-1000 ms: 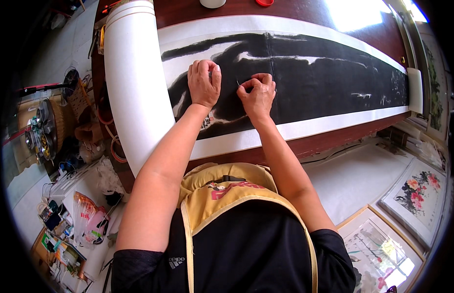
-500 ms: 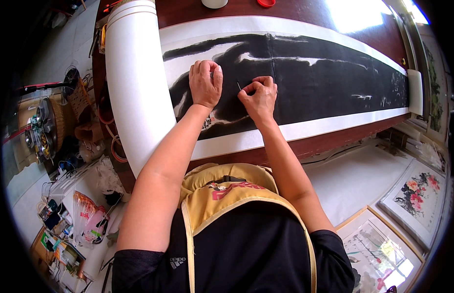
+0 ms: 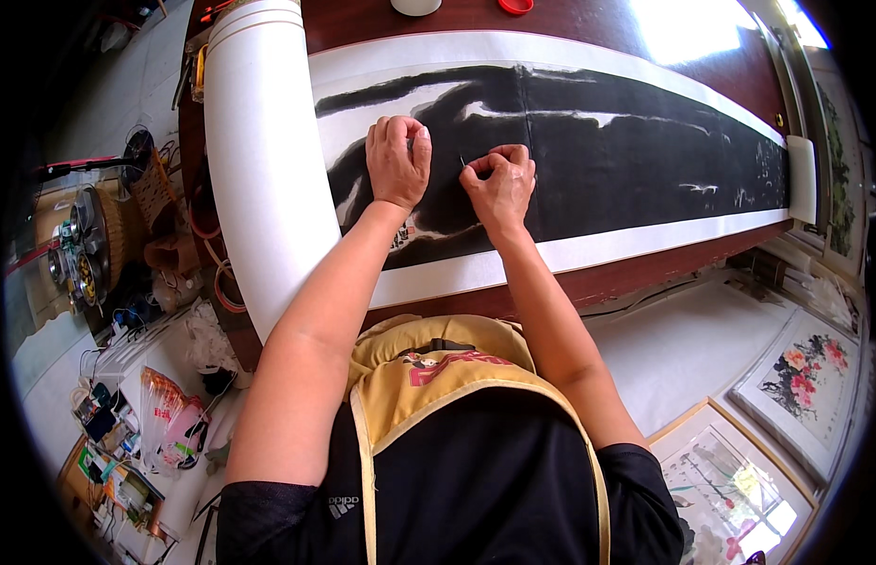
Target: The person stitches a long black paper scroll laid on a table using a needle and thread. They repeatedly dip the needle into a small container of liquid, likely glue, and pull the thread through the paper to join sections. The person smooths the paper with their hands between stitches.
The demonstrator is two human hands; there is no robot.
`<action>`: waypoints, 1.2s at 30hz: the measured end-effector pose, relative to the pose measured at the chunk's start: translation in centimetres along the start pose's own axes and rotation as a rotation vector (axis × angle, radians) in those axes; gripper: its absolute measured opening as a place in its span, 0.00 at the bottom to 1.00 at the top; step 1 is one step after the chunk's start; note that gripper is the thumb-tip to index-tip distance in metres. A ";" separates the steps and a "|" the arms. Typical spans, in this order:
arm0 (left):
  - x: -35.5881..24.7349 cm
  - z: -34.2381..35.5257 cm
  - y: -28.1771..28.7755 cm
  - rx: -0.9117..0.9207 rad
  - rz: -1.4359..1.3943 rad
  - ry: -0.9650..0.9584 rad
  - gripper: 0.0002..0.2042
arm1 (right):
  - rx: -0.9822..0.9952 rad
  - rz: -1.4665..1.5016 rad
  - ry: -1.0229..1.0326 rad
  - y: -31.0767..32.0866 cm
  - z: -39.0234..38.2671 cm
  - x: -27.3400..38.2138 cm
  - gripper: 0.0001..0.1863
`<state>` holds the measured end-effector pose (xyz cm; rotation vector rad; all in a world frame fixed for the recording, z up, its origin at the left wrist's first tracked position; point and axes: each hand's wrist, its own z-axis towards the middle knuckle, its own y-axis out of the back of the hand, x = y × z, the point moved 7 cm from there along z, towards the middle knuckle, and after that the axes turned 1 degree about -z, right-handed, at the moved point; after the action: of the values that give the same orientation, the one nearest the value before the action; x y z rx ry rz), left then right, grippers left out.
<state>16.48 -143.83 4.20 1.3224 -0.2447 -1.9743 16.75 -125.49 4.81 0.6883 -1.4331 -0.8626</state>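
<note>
Fingers of my right hand [image 3: 499, 179] are pinching a thin needle-like tool [image 3: 463, 162], its tip touching the long ink painting [image 3: 608, 151], which is lying flat across the dark red table [image 3: 702, 47]. My left hand [image 3: 397, 160] is resting just beside it, curled into a loose fist and pressing down on the dark part of the painting; whether it is gripping anything, I cannot tell. A thick white paper roll [image 3: 259, 160] is lying at the painting's left end. On the floor to my right, a framed flower painting [image 3: 805, 372] is leaning near the table.
</note>
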 end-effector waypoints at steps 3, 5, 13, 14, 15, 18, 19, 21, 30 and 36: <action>0.0 0.0 0.0 0.001 0.004 -0.004 0.09 | -0.034 -0.008 0.007 -0.3 -0.1 -0.1 0.04; 0.1 0.0 0.0 0.002 0.006 -0.008 0.09 | -0.048 -0.027 0.007 -0.4 -0.1 0.1 0.04; 0.1 0.0 -0.1 0.005 0.014 -0.007 0.09 | -0.046 -0.023 0.070 -0.4 0.1 0.4 0.03; 0.1 -0.1 0.0 0.003 0.014 -0.011 0.09 | -0.043 -0.019 0.071 -0.4 0.1 0.4 0.03; 0.1 0.0 0.0 0.004 0.011 -0.009 0.09 | -0.040 -0.014 0.070 -0.4 0.1 0.4 0.03; 0.0 0.0 0.0 0.009 0.008 -0.010 0.09 | -0.045 -0.034 0.044 -0.4 0.2 0.4 0.04; 0.0 0.0 0.0 0.010 0.010 -0.012 0.09 | -0.034 -0.033 0.043 -0.5 0.2 0.3 0.04; -0.1 0.0 0.0 0.014 0.013 -0.013 0.09 | -0.012 -0.033 0.040 -0.6 0.4 0.2 0.04; 0.3 -0.2 -0.4 0.081 0.055 -0.003 0.06 | 0.243 -0.052 -0.028 1.1 0.7 -0.9 0.05; -1.0 -1.0 -0.2 0.283 -0.015 -0.015 0.10 | 0.191 0.456 -0.158 2.4 0.6 -5.5 0.08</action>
<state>17.42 -142.80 4.32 1.4890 -0.5392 -2.0167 16.69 -119.55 3.80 0.4115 -1.7420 -0.4333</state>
